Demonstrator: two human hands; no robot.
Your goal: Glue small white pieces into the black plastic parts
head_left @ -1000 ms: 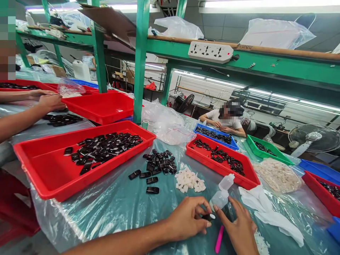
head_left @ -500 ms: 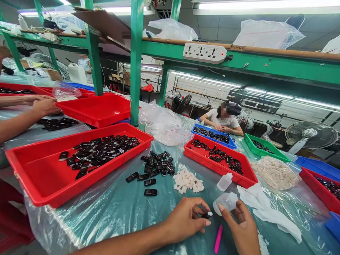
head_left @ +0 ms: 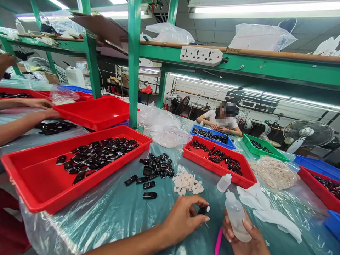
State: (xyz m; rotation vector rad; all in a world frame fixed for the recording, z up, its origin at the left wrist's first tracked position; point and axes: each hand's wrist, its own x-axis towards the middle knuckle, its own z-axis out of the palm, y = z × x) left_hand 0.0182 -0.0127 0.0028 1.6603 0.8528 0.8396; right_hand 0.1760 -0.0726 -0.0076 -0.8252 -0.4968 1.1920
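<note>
Between the thumb and fingers of my left hand (head_left: 183, 219) is a small black plastic part (head_left: 203, 209) with a white end; a thin pale sliver sticks out below the thumb. My right hand (head_left: 243, 232) grips a translucent squeeze bottle (head_left: 237, 216), nozzle up and leaning slightly left. A pink stick-like tool (head_left: 218, 241) lies on the table between my hands. Beyond them are a heap of small white pieces (head_left: 187, 182), a pile of black parts (head_left: 156, 166) and a second small bottle (head_left: 224, 182) lying tilted.
A long red tray (head_left: 34, 180) with many black parts stands at left. Another red tray (head_left: 212, 168) lies ahead, near a white cloth (head_left: 276, 216) and a bag of pale pieces (head_left: 275, 171). Green shelf posts (head_left: 134, 71) rise at the back. Co-workers sit left and opposite.
The squeeze bottle in my right hand has swung from lying nearly sideways to nozzle up. My left hand has shifted slightly, still holding the black part.
</note>
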